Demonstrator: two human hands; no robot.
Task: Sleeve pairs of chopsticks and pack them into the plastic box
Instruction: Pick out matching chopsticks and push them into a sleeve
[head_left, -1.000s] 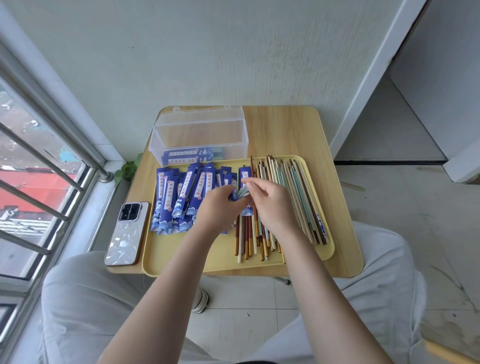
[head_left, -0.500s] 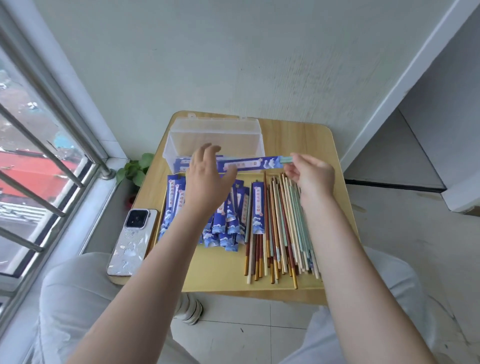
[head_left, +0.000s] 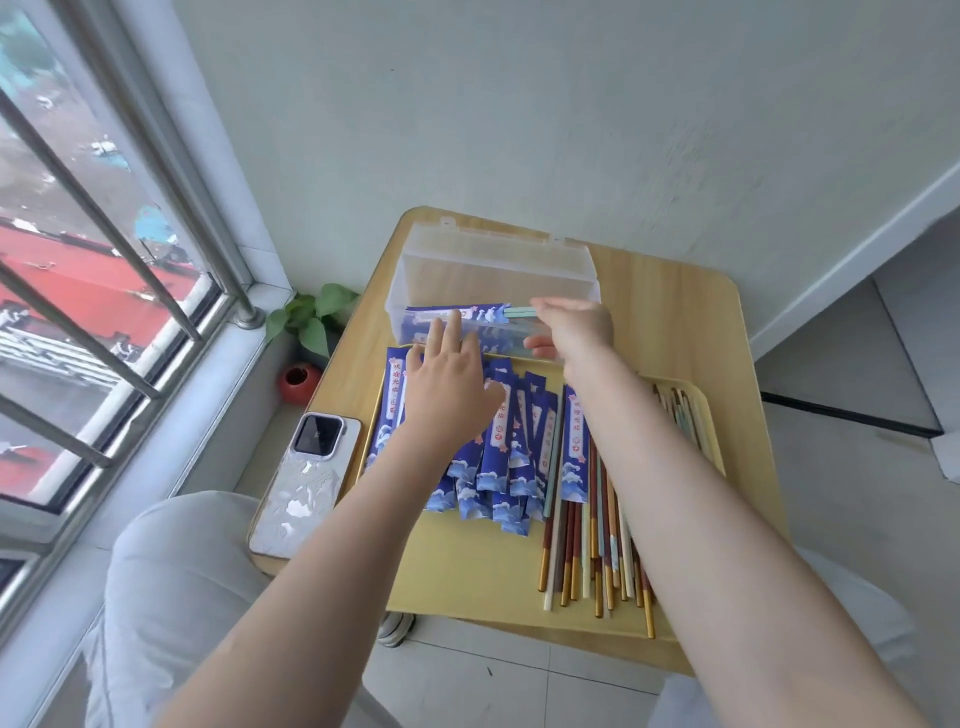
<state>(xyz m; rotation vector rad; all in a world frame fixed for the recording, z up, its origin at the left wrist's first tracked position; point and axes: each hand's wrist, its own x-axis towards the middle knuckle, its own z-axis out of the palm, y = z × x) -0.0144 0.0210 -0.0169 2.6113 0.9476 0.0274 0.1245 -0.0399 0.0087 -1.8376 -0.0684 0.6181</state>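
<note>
Since the earlier frame, both hands have carried the sleeved pair (head_left: 470, 313) from above the tray (head_left: 457, 582) down into the plastic box (head_left: 493, 270) at the table's (head_left: 691, 332) far edge. Its long axis runs left-right, bare mint tips pointing right. Right hand (head_left: 574, 330) pinches those tips; its fingertips are blurred. Left hand (head_left: 452, 374) is spread, fingertips touching the sleeve's left half. Empty sleeves (head_left: 511, 447) and loose chopsticks (head_left: 597, 530) lie on the tray, partly hidden by both forearms. A phone (head_left: 306, 483) lies at the table's left edge.
</note>
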